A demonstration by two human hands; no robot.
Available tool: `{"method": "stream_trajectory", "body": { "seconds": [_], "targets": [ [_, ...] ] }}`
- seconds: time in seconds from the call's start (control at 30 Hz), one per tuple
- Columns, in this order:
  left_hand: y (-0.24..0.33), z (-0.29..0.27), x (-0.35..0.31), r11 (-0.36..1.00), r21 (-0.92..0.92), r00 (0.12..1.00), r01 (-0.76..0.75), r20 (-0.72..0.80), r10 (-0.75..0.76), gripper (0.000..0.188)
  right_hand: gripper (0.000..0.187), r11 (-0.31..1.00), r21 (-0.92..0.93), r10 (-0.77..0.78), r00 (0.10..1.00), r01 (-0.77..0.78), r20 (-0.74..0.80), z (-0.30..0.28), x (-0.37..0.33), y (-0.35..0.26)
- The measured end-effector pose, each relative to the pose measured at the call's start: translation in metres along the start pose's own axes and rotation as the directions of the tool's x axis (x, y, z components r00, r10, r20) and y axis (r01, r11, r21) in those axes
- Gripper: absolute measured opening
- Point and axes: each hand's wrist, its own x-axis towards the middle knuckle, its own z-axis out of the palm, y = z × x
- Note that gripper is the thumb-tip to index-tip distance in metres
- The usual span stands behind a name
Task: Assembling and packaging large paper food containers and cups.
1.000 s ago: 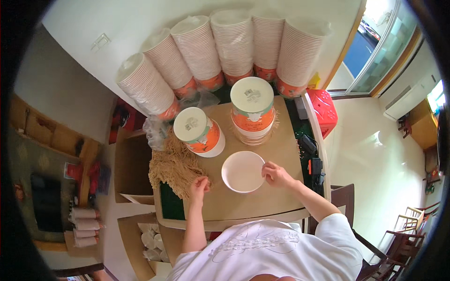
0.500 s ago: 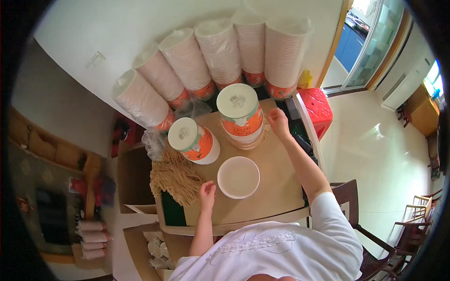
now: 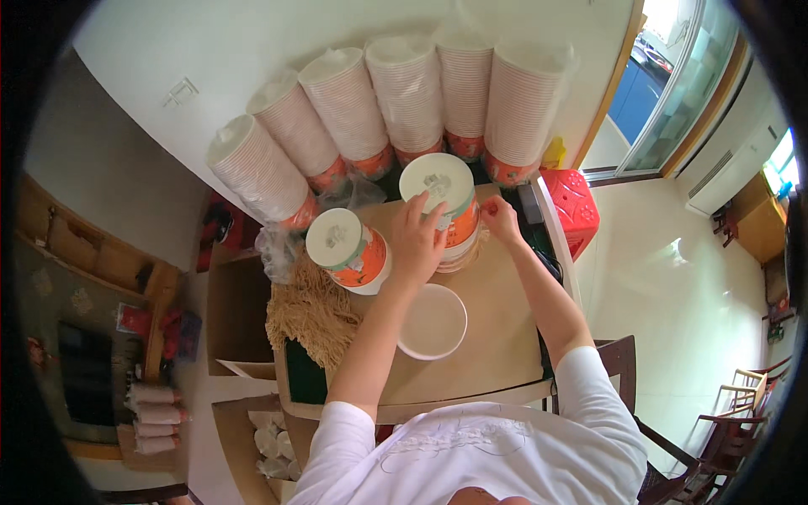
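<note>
Orange-banded tub stack, base up on a brown board, probably flipped so its tubs nest steadily. Left hand is open, fingers spread over the stack's near-left side and top edge, apparently to brace it. Right hand is just right of the stack, fingers curled in; cannot tell whether they pinch anything. White bowl lies nearer the person than the stack, mouth up, partly hidden by the left forearm. Short tub stands left of the stack, also base up. Tan strings heap left and nearer than the stack, seemingly for easy left-side reach. Behind the stack, wrapped tub columns line the wall, presumably nested to save room.
</note>
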Motion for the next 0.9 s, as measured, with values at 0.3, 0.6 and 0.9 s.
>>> {"method": "stream_trajectory", "body": {
  "seconds": [0.3,0.6,0.9],
  "targets": [
    [-0.012,0.025,0.011,1.0,0.003,0.998,0.027,0.053,-0.027,0.03,0.013,0.998,0.066,0.012,0.991,-0.003,-0.133,-0.003,-0.016,0.011],
    [-0.013,0.025,0.013,0.999,-0.001,0.997,0.037,0.072,-0.037,0.029,0.015,0.972,0.131,0.195,0.981,-0.194,0.006,0.01,-0.021,0.02],
    [-0.013,0.027,0.013,0.997,-0.034,0.994,0.067,0.091,-0.064,0.029,0.014,0.659,0.562,0.469,0.857,-0.5,0.214,0.005,-0.02,0.022]
  ]
}}
